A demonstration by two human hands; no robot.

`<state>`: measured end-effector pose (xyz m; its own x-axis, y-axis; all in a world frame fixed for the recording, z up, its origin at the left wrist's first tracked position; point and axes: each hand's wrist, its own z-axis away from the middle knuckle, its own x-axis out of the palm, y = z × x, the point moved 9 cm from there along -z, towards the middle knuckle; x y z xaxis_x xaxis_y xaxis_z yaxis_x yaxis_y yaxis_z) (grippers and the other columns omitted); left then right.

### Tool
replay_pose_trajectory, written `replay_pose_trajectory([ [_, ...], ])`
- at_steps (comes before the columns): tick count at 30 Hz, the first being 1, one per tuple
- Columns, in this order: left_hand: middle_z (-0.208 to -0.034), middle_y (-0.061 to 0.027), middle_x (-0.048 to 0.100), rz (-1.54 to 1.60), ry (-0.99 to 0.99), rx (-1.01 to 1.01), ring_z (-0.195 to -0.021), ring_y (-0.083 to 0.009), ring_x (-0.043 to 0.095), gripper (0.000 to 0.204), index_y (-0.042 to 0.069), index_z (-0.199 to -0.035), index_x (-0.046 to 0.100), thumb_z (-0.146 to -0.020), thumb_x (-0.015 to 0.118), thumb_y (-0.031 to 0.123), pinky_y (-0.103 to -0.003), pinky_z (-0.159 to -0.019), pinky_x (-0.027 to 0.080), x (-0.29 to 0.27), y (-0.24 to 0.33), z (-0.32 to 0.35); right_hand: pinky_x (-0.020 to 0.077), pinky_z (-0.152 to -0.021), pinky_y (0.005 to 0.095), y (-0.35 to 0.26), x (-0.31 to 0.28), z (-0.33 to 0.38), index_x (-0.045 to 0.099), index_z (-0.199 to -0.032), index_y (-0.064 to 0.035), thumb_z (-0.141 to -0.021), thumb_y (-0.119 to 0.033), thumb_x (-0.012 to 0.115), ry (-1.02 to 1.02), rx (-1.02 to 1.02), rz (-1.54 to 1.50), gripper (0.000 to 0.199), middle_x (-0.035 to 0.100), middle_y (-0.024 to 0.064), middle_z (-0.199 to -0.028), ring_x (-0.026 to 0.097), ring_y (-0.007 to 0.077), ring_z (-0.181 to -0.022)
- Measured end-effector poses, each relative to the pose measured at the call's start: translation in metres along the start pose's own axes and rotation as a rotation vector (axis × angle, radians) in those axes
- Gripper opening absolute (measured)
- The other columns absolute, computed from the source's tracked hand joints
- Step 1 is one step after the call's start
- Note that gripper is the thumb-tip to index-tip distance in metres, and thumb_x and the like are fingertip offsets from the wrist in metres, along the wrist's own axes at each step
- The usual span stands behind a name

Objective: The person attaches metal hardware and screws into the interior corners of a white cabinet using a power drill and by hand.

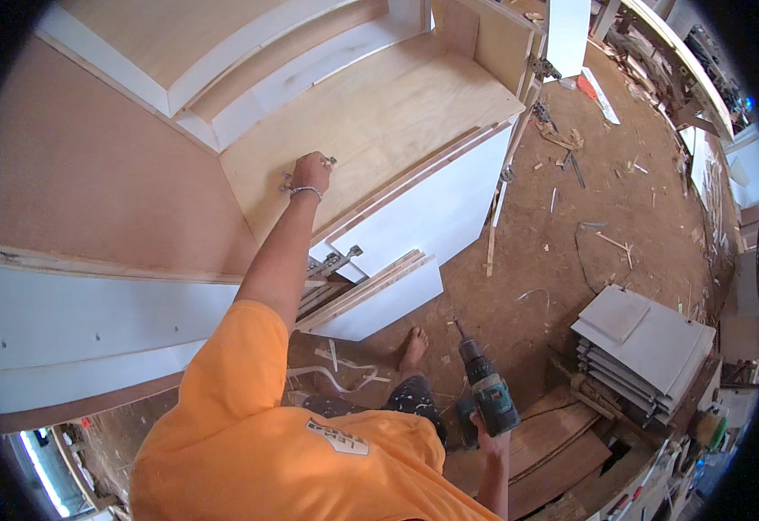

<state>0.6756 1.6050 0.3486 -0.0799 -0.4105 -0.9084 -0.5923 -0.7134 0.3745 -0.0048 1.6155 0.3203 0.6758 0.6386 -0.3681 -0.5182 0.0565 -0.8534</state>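
Observation:
My left hand (312, 171) is closed over the bare plywood board (379, 122) inside a large cabinet. A bit of small metal pokes out past its fingers, too small to name. Beside the wrist lie a few more small metal pieces (285, 183) on the board. My right hand (489, 434) grips a teal and black cordless drill (490, 392) low at my right side, its bit pointing up and away from me. Metal hinges (342, 258) show next to a white panel (423, 221) along the cabinet's near edge.
A stack of grey-white boards (644, 334) stands at the right. A smaller white panel (388, 304) leans near my bare foot (415, 349). Wood scraps and strips litter the brown floor (535, 269). A white cabinet side (93, 321) runs along the left.

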Motion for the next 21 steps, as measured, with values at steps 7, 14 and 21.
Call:
replay_pose_trajectory([
  [7,-0.092,-0.0233,0.067,-0.146,-0.099,-0.099,-0.092,-0.0377,0.065,0.014,0.003,-0.088,0.069,-0.082,0.061,0.013,-0.045,-0.082,0.052,-0.001,0.015,-0.011,0.0468,-0.092,0.0371,-0.035,-0.015,-0.021,0.065,-0.113,-0.0073,-0.076,-0.004,0.07,-0.147,-0.254,0.099,0.038,0.068,0.011,-0.108,0.063,0.026,-0.103],
  [14,-0.092,-0.0251,0.067,-0.083,-0.082,-0.251,-0.091,-0.0371,0.067,0.021,-0.001,-0.088,0.068,-0.079,0.066,0.017,-0.044,-0.082,0.054,-0.015,0.013,-0.007,0.0482,-0.092,0.0398,-0.08,-0.002,-0.037,0.068,-0.108,-0.0092,-0.076,-0.011,0.074,-0.208,-0.083,-0.011,0.033,0.07,0.011,-0.104,0.064,0.0317,-0.103],
  [21,-0.096,-0.0106,0.069,1.418,-0.41,-0.534,-0.089,-0.0205,0.069,0.019,-0.003,-0.103,0.062,-0.088,0.064,0.008,-0.028,-0.075,0.058,-0.013,0.068,0.19,0.0473,-0.094,0.0397,-0.09,0.032,-0.028,0.065,-0.114,-0.0123,-0.079,-0.015,0.074,-0.188,-0.18,-0.059,0.036,0.066,0.0097,-0.115,0.062,0.0306,-0.108],
])
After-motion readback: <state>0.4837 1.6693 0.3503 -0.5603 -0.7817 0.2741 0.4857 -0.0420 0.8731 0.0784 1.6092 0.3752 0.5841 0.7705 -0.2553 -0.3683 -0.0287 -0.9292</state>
